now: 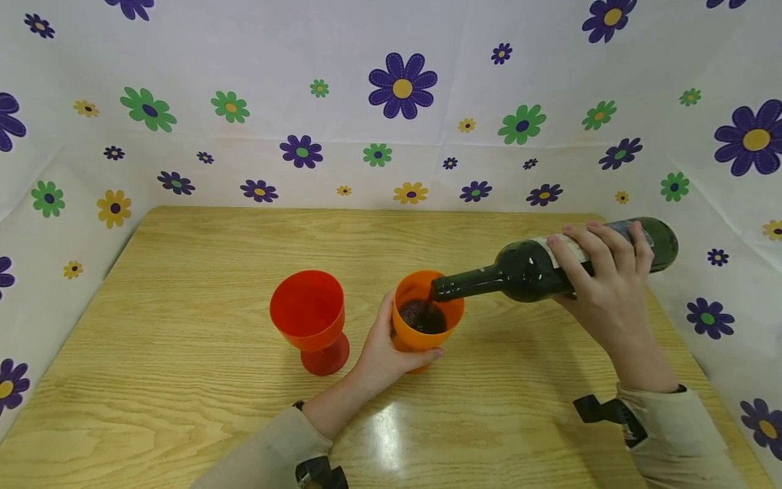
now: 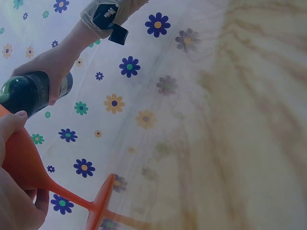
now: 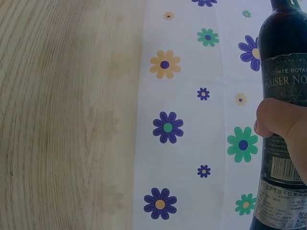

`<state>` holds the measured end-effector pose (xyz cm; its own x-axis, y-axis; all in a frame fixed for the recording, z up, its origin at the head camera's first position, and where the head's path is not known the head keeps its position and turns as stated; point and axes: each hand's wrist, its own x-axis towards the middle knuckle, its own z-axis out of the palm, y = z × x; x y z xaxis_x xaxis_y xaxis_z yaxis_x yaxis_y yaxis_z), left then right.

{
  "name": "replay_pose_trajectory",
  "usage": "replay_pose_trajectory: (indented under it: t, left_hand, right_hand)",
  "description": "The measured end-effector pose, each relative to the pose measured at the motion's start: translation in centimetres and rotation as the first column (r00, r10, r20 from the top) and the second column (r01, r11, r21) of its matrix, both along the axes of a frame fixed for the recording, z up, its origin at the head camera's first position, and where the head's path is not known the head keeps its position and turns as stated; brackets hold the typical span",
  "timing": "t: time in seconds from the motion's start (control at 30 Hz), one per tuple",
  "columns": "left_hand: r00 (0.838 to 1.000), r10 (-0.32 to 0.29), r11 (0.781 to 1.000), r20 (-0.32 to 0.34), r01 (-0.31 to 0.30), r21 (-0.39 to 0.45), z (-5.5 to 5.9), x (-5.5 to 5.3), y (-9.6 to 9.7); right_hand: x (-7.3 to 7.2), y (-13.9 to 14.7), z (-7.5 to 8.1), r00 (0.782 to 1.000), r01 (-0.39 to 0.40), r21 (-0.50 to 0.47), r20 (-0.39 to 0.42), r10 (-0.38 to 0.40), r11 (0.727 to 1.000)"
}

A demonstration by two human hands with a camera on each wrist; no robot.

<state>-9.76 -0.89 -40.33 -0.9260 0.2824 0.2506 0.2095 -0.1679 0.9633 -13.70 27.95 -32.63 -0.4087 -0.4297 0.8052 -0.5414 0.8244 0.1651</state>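
My right hand (image 1: 611, 292) grips a dark green wine bottle (image 1: 531, 272) round its labelled body, tilted nearly level with the neck toward the left. Its mouth is over the rim of an orange goblet (image 1: 452, 314), and dark liquid (image 1: 421, 317) runs from it into the bowl. Around that bowl curl the fingers and thumb of my left hand (image 1: 385, 353). In the left wrist view the goblet's stem and foot (image 2: 100, 203) show at the table surface. To the left of the left hand a red goblet (image 1: 308, 312) stands upright, apart from both hands.
Under everything lies a light wooden table (image 1: 183, 285). A white cloth with printed flowers (image 1: 342, 41) hangs along its back and both sides. Both forearms wear dark wrist mounts (image 1: 617, 414) over beige sleeves.
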Motion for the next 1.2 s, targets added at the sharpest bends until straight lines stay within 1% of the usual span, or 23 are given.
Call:
replay_pose_trajectory:
  t: [0.27, 0.47, 0.67, 0.97, 1.2]
  left_hand:
    - [0.999, -0.005, 1.000, 0.039, 0.004, 0.008, 0.2, 0.0, 0.0]
    - [1.000, -0.001, 1.000, 0.026, 0.001, 0.009, 0.2, -0.1, 0.0]
    - [1.000, -0.010, 1.000, 0.021, 0.010, 0.021, 0.2, -0.1, 0.0]
    - [1.000, -0.008, 1.000, 0.009, 0.008, 0.022, 0.1, -0.1, 0.0]
    - [1.000, -0.004, 1.000, 0.024, 0.003, 0.015, 0.2, 0.0, 0.0]
  right_hand:
    - [0.0, -0.1, 0.0, 1.000, 0.005, -0.006, -0.003, -0.005, 1.000]
    - [0.0, 0.0, 0.0, 1.000, 0.003, -0.002, 0.001, -0.003, 1.000]
    - [0.1, 0.0, 0.0, 1.000, 0.014, 0.014, 0.027, -0.014, 1.000]
    - [0.0, 0.2, -0.6, 0.999, 0.025, 0.023, 0.039, -0.026, 0.999]
    - [0.0, 0.3, -1.0, 0.998, 0.031, 0.022, 0.047, -0.032, 0.999]
